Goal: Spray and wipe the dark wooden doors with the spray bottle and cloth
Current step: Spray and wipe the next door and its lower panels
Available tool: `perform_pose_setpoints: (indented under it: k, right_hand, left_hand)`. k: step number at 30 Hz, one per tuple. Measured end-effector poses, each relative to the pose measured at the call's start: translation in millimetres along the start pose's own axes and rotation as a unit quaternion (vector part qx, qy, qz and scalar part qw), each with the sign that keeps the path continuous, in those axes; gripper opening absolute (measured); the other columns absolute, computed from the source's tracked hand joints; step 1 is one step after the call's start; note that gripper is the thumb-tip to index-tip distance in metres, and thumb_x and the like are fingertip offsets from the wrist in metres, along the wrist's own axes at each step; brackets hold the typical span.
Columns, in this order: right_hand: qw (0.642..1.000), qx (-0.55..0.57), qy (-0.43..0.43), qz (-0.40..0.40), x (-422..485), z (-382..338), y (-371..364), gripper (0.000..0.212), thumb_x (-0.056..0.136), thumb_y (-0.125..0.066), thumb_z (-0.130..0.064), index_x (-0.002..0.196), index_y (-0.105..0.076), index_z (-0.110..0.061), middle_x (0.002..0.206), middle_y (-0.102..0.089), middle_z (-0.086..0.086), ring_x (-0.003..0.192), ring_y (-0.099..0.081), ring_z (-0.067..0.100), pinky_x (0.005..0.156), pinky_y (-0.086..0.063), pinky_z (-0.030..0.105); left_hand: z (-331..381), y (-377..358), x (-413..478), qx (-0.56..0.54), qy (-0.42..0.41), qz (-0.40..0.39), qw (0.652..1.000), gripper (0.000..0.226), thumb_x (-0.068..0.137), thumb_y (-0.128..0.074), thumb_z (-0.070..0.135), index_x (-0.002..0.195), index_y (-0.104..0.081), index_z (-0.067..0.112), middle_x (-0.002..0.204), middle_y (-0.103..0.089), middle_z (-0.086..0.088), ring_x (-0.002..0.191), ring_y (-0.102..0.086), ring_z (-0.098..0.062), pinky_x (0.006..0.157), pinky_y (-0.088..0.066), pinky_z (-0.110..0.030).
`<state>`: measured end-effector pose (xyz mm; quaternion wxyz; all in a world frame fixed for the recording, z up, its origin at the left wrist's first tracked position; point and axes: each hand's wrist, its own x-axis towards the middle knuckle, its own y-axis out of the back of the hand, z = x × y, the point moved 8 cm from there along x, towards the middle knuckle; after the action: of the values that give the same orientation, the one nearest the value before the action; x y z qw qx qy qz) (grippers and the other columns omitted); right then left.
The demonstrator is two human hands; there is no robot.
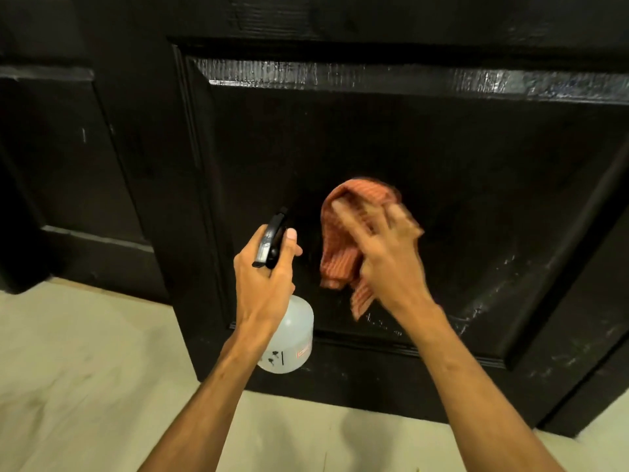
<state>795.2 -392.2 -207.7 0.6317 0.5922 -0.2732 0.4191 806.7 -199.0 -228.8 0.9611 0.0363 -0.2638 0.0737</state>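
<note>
Reaching up from the bottom edge over a pale floor (85, 369), two bare forearms stretch toward a dark wooden door (476, 158). The left hand (263, 284) grips the spray bottle (294, 338) round its neck, fingers curled tight and thumb raised beside the black spray head, whose nozzle points at the door. The bottle's clear round body hangs below the hand, just in front of the door's bottom rail, and shows a small label and some dark marks. Just to the right of it, the right hand (391, 264) lies flat with fingers spread and fairly straight, pressing the cloth (343, 240) against the door's sunken panel; the hand and cloth are blurred, so the thumb's hold cannot be told. The cloth is orange-red with fine pale stripes, bunched under the palm and fingers, with folds sticking out above the fingertips and a loose end hanging below the wrist. The two hands are near each other but apart, the bottle to the left of the cloth. Further off, the panel's bevelled edges glisten with pale streaks along the top and down the lower right side. A second dark door (61, 148) stands to the left, at an angle.
</note>
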Motion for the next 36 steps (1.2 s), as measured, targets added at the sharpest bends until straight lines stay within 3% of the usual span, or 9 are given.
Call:
perform_pose_setpoints:
  k: [4, 10, 14, 18, 23, 25, 28, 33, 36]
  right_hand:
    - [0.961, 0.021, -0.235, 0.142, 0.1, 58.8, 38.8, 0.07, 0.097, -0.054, -0.005, 0.158, -0.036, -0.033, 0.164, -0.017, 0.005, 0.138, -0.024, 0.035, 0.111, -0.031, 0.051]
    - [0.992, -0.116, 0.008, -0.051, -37.2, -5.5, -30.9, 0.075, 0.099, -0.057, -0.04, 0.163, -0.017, -0.039, 0.159, -0.036, 0.006, 0.145, -0.019, 0.036, 0.121, -0.012, 0.057]
    - [0.985, -0.1, -0.137, 0.029, -32.9, 62.9, 8.4, 0.068, 0.104, -0.043, -0.059, 0.163, -0.016, -0.039, 0.172, 0.001, 0.001, 0.152, -0.01, 0.039, 0.123, 0.002, 0.064]
    - [0.933, -0.029, -0.34, 0.115, -43.2, 117.1, 43.8, 0.065, 0.106, -0.047, -0.043, 0.164, -0.019, -0.035, 0.173, -0.002, 0.009, 0.156, -0.004, 0.041, 0.121, -0.01, 0.064]
    - [0.983, -0.051, -0.16, 0.067, -57.9, 98.2, 29.4, 0.075, 0.096, -0.066, -0.016, 0.16, -0.032, -0.036, 0.164, -0.018, 0.01, 0.14, -0.019, 0.042, 0.11, -0.025, 0.05]
    - [0.965, -0.025, -0.224, 0.132, -60.6, 134.0, 54.4, 0.077, 0.092, -0.058, 0.007, 0.155, -0.043, -0.034, 0.163, -0.026, 0.011, 0.136, -0.025, 0.041, 0.113, -0.022, 0.043]
    - [0.906, 0.033, -0.367, 0.207, -72.2, 191.2, 93.6, 0.068, 0.099, -0.043, 0.005, 0.156, -0.042, -0.032, 0.168, -0.021, 0.01, 0.135, -0.03, 0.041, 0.117, -0.025, 0.044]
    - [0.965, 0.046, -0.255, 0.033, -100.9, 196.2, 73.9, 0.091, 0.089, -0.055, 0.015, 0.161, -0.03, -0.036, 0.167, -0.004, 0.009, 0.144, -0.015, 0.042, 0.119, -0.02, 0.05]
    - [0.967, 0.089, -0.233, 0.053, -92.4, 206.1, 92.6, 0.084, 0.087, -0.056, 0.018, 0.155, -0.043, -0.029, 0.155, -0.013, 0.014, 0.146, -0.018, 0.031, 0.122, -0.027, 0.044]
  left_hand:
    - [-1.6, 4.9, 0.8, -0.004, 0.003, 0.007, 1.0, 0.018, 0.103, -0.058, 0.035, 0.1, -0.066, 0.02, 0.088, -0.074, 0.008, 0.048, -0.058, -0.011, 0.047, -0.048, -0.018]
    - [4.3, -14.7, -4.7, -0.017, 0.006, -0.008, 1.0, 0.017, 0.105, -0.058, 0.029, 0.095, -0.065, 0.017, 0.084, -0.072, 0.003, 0.048, -0.056, -0.011, 0.048, -0.049, -0.018]
    - [10.0, -32.5, -13.6, -0.03, 0.0, -0.039, 0.999, 0.023, 0.104, -0.058, 0.031, 0.091, -0.067, 0.013, 0.074, -0.067, -0.013, 0.047, -0.053, -0.027, 0.047, -0.048, -0.021]
    - [24.8, -54.1, -19.7, -0.032, -0.022, -0.071, 0.997, 0.018, 0.103, -0.059, 0.031, 0.091, -0.067, 0.02, 0.084, -0.07, -0.014, 0.047, -0.054, -0.021, 0.048, -0.049, -0.022]
    - [44.0, -87.5, -28.6, -0.041, -0.027, -0.095, 0.994, 0.02, 0.104, -0.058, 0.03, 0.093, -0.067, 0.015, 0.086, -0.072, -0.004, 0.046, -0.053, -0.016, 0.049, -0.05, -0.021]
    - [50.4, -100.8, -35.6, -0.046, -0.034, -0.113, 0.992, 0.021, 0.103, -0.058, 0.03, 0.093, -0.068, 0.014, 0.082, -0.071, -0.006, 0.045, -0.053, -0.016, 0.049, -0.05, -0.022]
    - [59.4, -121.6, -49.8, -0.05, -0.04, -0.144, 0.987, 0.021, 0.101, -0.058, 0.031, 0.095, -0.068, 0.014, 0.083, -0.071, -0.004, 0.045, -0.053, -0.015, 0.048, -0.05, -0.024]
    - [74.0, -159.1, -74.3, -0.047, -0.037, -0.179, 0.982, 0.02, 0.098, -0.058, 0.035, 0.095, -0.068, 0.018, 0.087, -0.073, 0.002, 0.047, -0.056, -0.016, 0.048, -0.052, -0.031]
    - [85.2, -187.3, -82.0, -0.041, -0.033, -0.202, 0.978, 0.019, 0.1, -0.059, 0.031, 0.095, -0.068, 0.016, 0.088, -0.073, 0.001, 0.047, -0.056, -0.029, 0.048, -0.052, -0.043]
